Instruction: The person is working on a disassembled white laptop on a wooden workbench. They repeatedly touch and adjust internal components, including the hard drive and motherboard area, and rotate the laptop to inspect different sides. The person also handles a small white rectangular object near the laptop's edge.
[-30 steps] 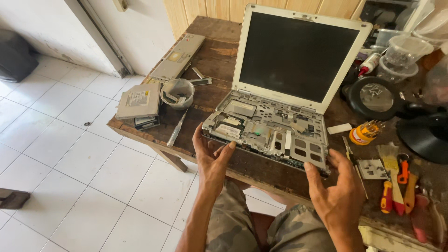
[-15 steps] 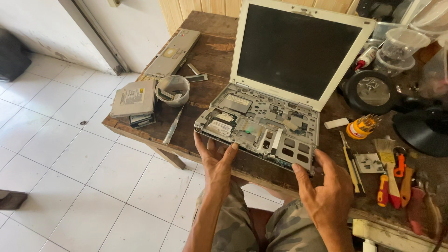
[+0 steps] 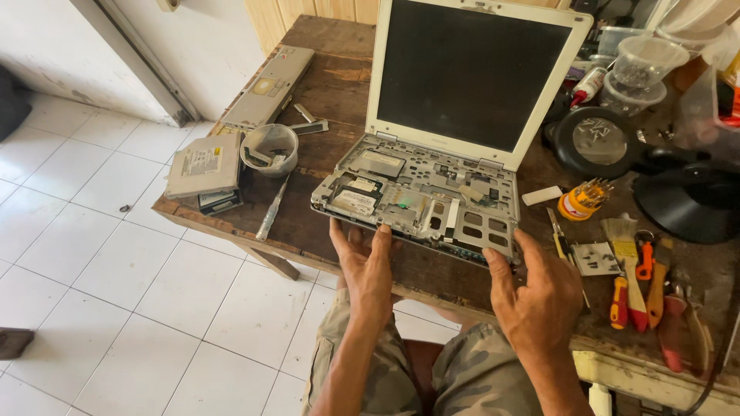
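An opened white laptop (image 3: 432, 192) with its keyboard removed and bare metal frame and boards showing stands on a worn wooden table (image 3: 339, 92), dark screen upright. My left hand (image 3: 366, 266) grips the base's front edge at the left, fingers curled up onto it. My right hand (image 3: 536, 296) holds the front right corner of the base, thumb on the frame.
Left of the laptop lie a screwdriver (image 3: 271, 209), a small bowl of parts (image 3: 270, 149), a drive unit (image 3: 204, 166) and a grey panel (image 3: 270, 86). At the right are a screwdriver bit holder (image 3: 582, 202), a brush (image 3: 626, 262), orange-handled pliers (image 3: 647, 270) and plastic containers (image 3: 640, 69).
Both hands have moved up from just below the table edge and taken hold of the laptop's front edge. The view has shifted slightly closer.
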